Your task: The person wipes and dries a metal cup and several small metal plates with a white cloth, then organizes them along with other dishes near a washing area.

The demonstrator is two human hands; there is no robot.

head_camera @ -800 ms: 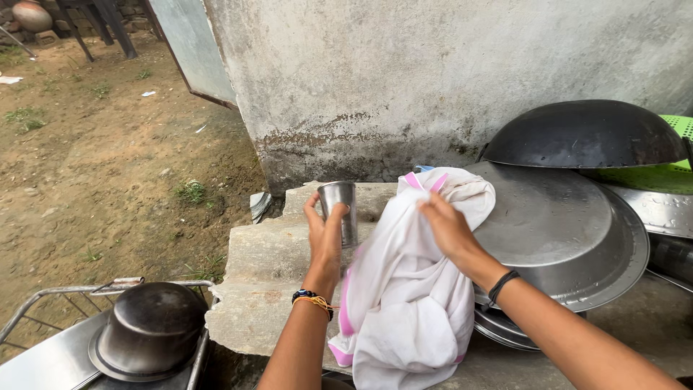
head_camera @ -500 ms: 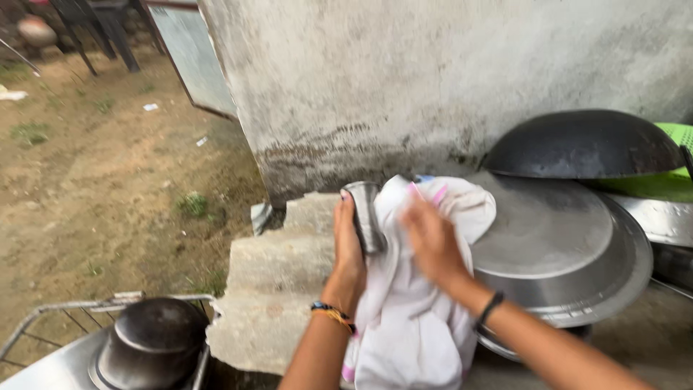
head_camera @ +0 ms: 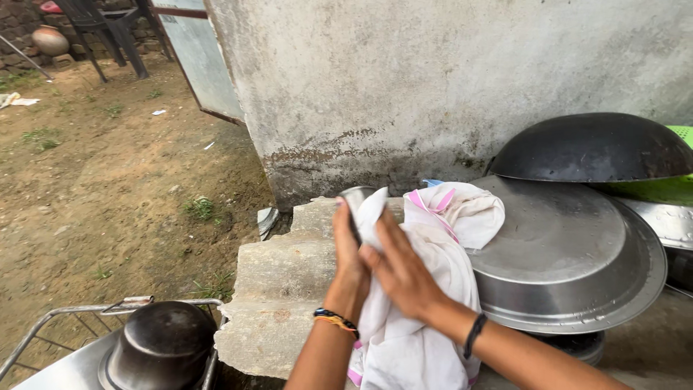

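My left hand (head_camera: 347,249) grips a small steel cup (head_camera: 354,198), tilted on its side, with only its rim showing above my fingers. My right hand (head_camera: 399,271) presses a white cloth with pink trim (head_camera: 433,289) against the cup and covers most of it. The cloth hangs down over the front of a rough stone slab (head_camera: 278,271) and drapes onto the big steel basin at the right.
A large upturned steel basin (head_camera: 577,253) leans at the right with a dark wok (head_camera: 592,148) on top and a green basket (head_camera: 668,188) behind. A dark pot (head_camera: 162,347) sits upturned in a wire rack (head_camera: 79,318) at lower left. The concrete wall (head_camera: 447,79) stands behind; dirt ground lies left.
The cup went from upright and bare in my left hand to tilted sideways. My right hand brought the cloth leftward over it and now covers it.
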